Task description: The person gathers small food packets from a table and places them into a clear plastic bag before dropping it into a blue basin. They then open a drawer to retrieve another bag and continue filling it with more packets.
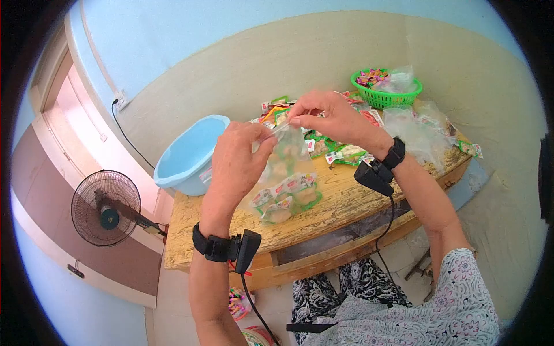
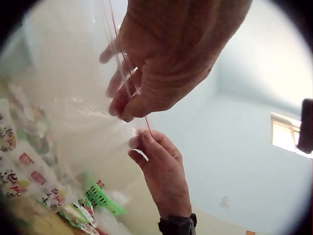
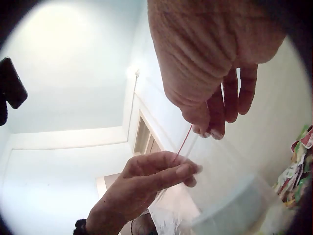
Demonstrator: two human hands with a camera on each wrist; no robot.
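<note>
A clear zip bag (image 1: 281,171) with a red line along its top edge hangs over the table, several green-and-white snack packets (image 1: 288,196) lying in its lower part. My left hand (image 1: 239,158) pinches the top edge between thumb and fingers on the left. On the right, my right hand (image 1: 337,118) pinches the same edge between thumb and forefinger. In the left wrist view, the right hand (image 2: 164,171) sits close beside the left hand (image 2: 166,58) along the red line. The right wrist view shows both hands on that edge too.
A light blue basin (image 1: 193,151) stands at the table's (image 1: 340,199) left end. Loose snack packets (image 1: 349,154) and clear plastic bags (image 1: 418,135) cover the back and right. A green basket (image 1: 385,99) with small wrapped pieces stands behind. A fan (image 1: 107,207) is at the left.
</note>
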